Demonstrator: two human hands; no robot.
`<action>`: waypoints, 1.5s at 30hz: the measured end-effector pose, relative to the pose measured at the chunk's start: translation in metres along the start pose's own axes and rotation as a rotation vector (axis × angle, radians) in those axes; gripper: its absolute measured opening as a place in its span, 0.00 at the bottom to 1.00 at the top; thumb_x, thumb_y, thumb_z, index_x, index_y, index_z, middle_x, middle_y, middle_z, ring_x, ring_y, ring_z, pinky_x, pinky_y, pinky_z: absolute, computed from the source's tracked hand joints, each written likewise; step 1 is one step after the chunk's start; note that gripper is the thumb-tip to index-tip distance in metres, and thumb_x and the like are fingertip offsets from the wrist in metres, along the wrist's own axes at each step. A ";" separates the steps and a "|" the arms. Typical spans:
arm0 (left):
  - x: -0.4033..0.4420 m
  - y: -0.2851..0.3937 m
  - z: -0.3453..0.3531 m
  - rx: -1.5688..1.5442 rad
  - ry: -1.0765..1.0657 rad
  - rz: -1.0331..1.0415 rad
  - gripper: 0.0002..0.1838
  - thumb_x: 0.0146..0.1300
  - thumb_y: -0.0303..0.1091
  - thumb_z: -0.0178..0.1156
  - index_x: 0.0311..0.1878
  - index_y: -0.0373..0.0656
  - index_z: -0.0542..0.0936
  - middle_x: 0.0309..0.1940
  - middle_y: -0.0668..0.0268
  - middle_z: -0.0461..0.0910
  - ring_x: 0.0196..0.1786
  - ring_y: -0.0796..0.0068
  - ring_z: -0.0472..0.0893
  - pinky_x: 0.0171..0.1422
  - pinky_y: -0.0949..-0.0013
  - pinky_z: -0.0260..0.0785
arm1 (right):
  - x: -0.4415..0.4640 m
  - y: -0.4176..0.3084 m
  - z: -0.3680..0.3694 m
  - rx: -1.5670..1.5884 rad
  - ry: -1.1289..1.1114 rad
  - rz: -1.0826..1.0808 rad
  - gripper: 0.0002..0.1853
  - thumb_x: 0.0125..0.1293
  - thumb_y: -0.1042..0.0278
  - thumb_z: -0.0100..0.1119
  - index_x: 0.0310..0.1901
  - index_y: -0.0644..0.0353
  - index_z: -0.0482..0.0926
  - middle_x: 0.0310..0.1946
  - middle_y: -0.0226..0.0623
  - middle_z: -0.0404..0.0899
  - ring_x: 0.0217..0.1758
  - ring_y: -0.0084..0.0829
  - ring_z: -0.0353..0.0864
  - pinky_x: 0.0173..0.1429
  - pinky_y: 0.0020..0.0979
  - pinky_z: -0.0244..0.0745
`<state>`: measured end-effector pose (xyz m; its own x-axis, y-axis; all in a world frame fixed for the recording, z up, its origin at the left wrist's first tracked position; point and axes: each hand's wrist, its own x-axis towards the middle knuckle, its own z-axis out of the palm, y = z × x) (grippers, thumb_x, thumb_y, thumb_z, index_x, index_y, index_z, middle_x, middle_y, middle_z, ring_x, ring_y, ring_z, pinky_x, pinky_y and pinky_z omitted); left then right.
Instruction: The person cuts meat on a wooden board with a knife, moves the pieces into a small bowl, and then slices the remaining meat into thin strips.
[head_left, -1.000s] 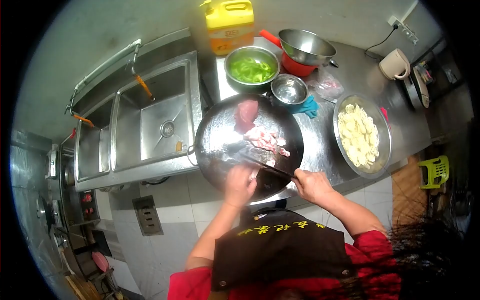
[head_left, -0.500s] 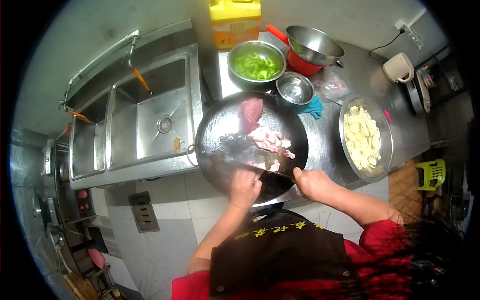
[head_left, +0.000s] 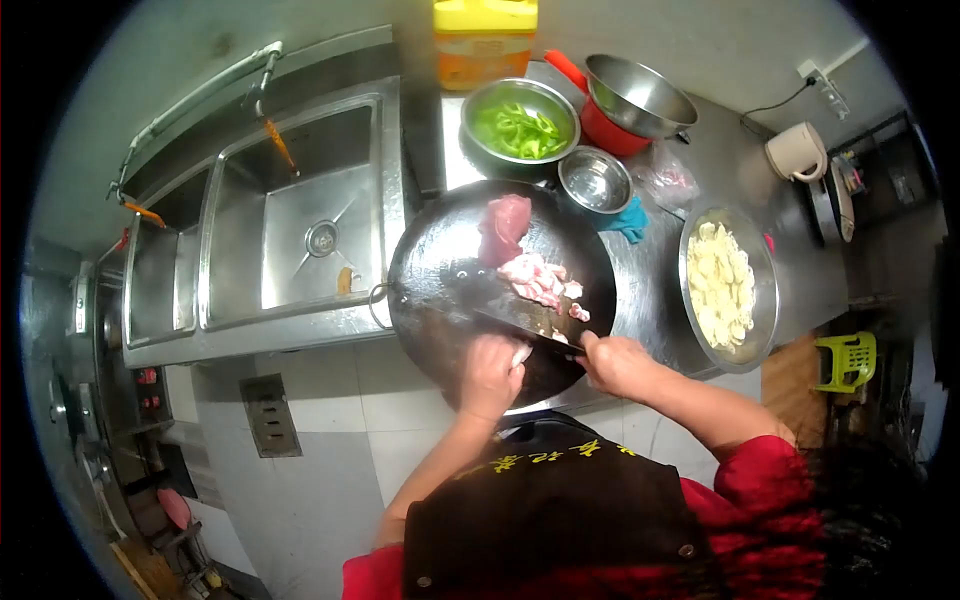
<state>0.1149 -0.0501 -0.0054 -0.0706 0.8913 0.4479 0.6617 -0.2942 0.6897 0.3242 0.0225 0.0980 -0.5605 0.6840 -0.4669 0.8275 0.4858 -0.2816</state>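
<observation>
My right hand (head_left: 618, 365) is wrapped round the handle of a cleaver (head_left: 535, 332), its dark blade pointing left across a large, dark, round chopping board (head_left: 430, 250). Close to the blade, on its near side, my left hand (head_left: 490, 378) is closed with curled fingers on a piece of meat (head_left: 521, 353), of which only a pale bit shows. Beyond the blade lies a small heap of cut pale-pink meat (head_left: 535, 278), with a few loose bits to its right. A larger red slab of meat (head_left: 506, 225) rests at the board's far side.
Left of the board is a steel double sink (head_left: 300, 240). Behind stand a bowl of sliced green peppers (head_left: 520, 130), a yellow-capped jug (head_left: 485, 45), a steel bowl (head_left: 640, 95) on a red one, and a small bowl (head_left: 595, 180). A large bowl of pale pieces (head_left: 722, 285) stands right.
The cleaver's blade has shifted slightly away from my left hand and shows more of its length. My right hand has moved a little left. The whole view has shifted slightly.
</observation>
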 end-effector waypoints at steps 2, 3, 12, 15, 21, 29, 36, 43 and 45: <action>0.000 0.002 -0.002 -0.020 -0.038 0.034 0.14 0.45 0.23 0.65 0.38 0.39 0.78 0.38 0.53 0.77 0.46 0.48 0.77 0.55 0.52 0.72 | 0.014 -0.016 0.003 0.023 0.075 0.003 0.12 0.68 0.63 0.57 0.41 0.65 0.74 0.28 0.54 0.83 0.35 0.54 0.85 0.40 0.51 0.78; 0.002 0.005 -0.003 -0.030 -0.024 0.036 0.14 0.45 0.23 0.65 0.39 0.39 0.79 0.38 0.54 0.78 0.46 0.48 0.78 0.55 0.53 0.72 | 0.022 -0.018 0.006 0.032 0.083 -0.048 0.12 0.69 0.64 0.56 0.42 0.66 0.74 0.29 0.54 0.83 0.35 0.55 0.85 0.42 0.51 0.79; -0.011 0.004 0.002 0.058 0.048 0.020 0.15 0.48 0.26 0.66 0.42 0.42 0.81 0.40 0.59 0.79 0.47 0.53 0.78 0.56 0.54 0.69 | -0.024 -0.007 -0.019 0.081 0.213 0.005 0.12 0.70 0.63 0.58 0.42 0.63 0.70 0.27 0.54 0.81 0.31 0.58 0.82 0.36 0.53 0.76; -0.005 0.006 0.002 0.081 0.020 0.001 0.13 0.47 0.27 0.65 0.40 0.43 0.81 0.39 0.58 0.78 0.46 0.53 0.78 0.55 0.54 0.69 | -0.046 0.000 -0.013 0.061 0.145 -0.018 0.11 0.69 0.64 0.57 0.38 0.63 0.69 0.25 0.54 0.81 0.30 0.58 0.81 0.34 0.54 0.75; -0.004 0.001 0.002 0.061 0.007 0.016 0.13 0.47 0.27 0.64 0.39 0.43 0.80 0.38 0.58 0.78 0.46 0.52 0.78 0.56 0.54 0.71 | -0.045 0.003 -0.005 0.006 -0.009 0.021 0.10 0.69 0.65 0.55 0.39 0.64 0.70 0.26 0.55 0.82 0.32 0.58 0.83 0.38 0.54 0.76; 0.000 -0.001 0.000 0.017 0.054 -0.024 0.12 0.46 0.25 0.65 0.37 0.42 0.79 0.37 0.57 0.78 0.45 0.51 0.78 0.53 0.55 0.72 | 0.008 -0.016 0.000 0.085 0.060 -0.050 0.14 0.69 0.62 0.59 0.41 0.65 0.70 0.24 0.57 0.80 0.31 0.60 0.82 0.35 0.55 0.75; -0.010 -0.004 0.003 0.078 0.037 -0.088 0.15 0.45 0.22 0.65 0.40 0.41 0.78 0.42 0.57 0.79 0.47 0.52 0.77 0.55 0.53 0.70 | 0.058 -0.034 -0.001 0.081 0.152 -0.021 0.15 0.66 0.61 0.61 0.40 0.66 0.74 0.25 0.56 0.82 0.32 0.57 0.84 0.39 0.52 0.79; 0.000 0.006 -0.011 -0.052 0.066 -0.025 0.18 0.45 0.22 0.64 0.44 0.42 0.80 0.45 0.59 0.80 0.50 0.54 0.78 0.58 0.56 0.67 | -0.007 0.016 -0.013 0.107 0.232 0.140 0.13 0.69 0.59 0.59 0.41 0.61 0.72 0.26 0.56 0.81 0.33 0.60 0.82 0.40 0.55 0.76; 0.006 0.014 -0.016 0.001 0.051 0.008 0.19 0.45 0.23 0.65 0.44 0.43 0.80 0.45 0.61 0.80 0.50 0.56 0.78 0.59 0.57 0.65 | -0.020 0.014 -0.012 0.108 0.277 0.083 0.14 0.69 0.60 0.61 0.37 0.61 0.71 0.23 0.54 0.78 0.31 0.60 0.80 0.36 0.55 0.73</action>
<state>0.1123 -0.0547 0.0160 -0.1036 0.8702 0.4817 0.6631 -0.3006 0.6856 0.3470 0.0225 0.1137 -0.4663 0.8485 -0.2502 0.8614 0.3713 -0.3465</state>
